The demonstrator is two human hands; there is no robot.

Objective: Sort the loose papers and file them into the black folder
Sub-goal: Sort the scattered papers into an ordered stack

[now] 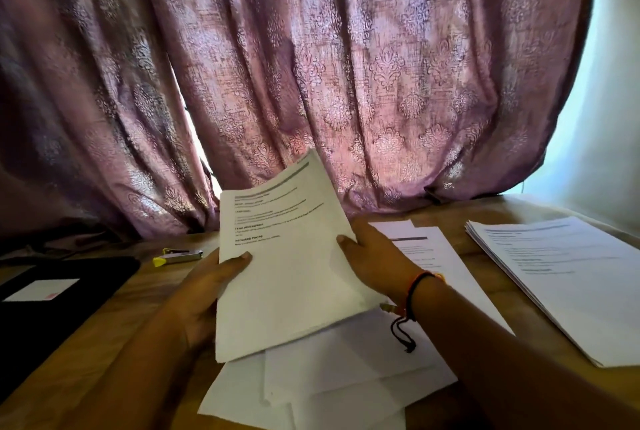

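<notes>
I hold a small bundle of printed sheets (287, 266) tilted up above the table. My left hand (204, 291) grips its left edge, thumb on the front. My right hand (374, 256) holds the right edge, thumb on top. Under the bundle lie loose white papers (346, 377), fanned out untidily on the wooden table (104, 343). A neat stack of printed papers (561, 277) sits at the right. The black folder (59, 294) lies shut at the left, with a white label on its cover.
A yellow and silver stapler (176, 256) lies between the folder and the held sheets. A patterned purple curtain (311, 65) hangs right behind the table's far edge. My right wrist wears a black and orange cord bracelet (412, 294).
</notes>
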